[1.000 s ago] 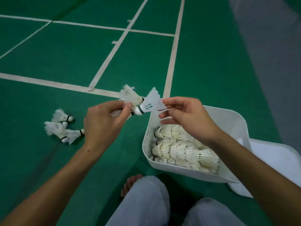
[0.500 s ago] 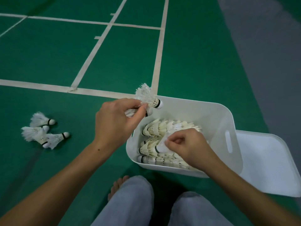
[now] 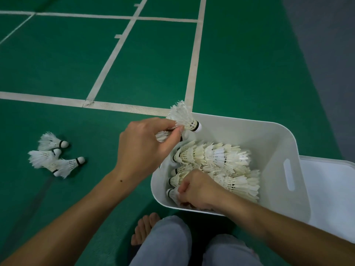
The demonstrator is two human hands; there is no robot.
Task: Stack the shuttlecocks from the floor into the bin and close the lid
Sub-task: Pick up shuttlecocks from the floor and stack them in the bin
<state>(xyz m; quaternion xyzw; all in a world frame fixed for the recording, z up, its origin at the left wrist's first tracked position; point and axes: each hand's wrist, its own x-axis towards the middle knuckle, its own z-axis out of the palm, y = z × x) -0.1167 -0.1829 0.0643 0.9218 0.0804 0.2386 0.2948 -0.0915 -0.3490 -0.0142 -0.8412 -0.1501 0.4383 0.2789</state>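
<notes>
Green court floor (image 3: 57,64) is seen at twelve o'clock beyond the bin (image 3: 269,143), where featherlight, crushable shuttlecocks (image 3: 184,118) are pinched by both hands (image 3: 142,148), best near the corks.

A single head-worn wide-angle view looks steeply down and forward from above the person's lap, close over both forearms. The knees (image 3: 184,244) sit at six o'clock of the frame, the white bin (image 3: 269,135) near centre toward four o'clock, and the green court floor (image 3: 153,60) runs away toward twelve o'clock. Its court lines (image 3: 194,60) splay outward, probably from lens distortion. No second view overlaps it.
</notes>
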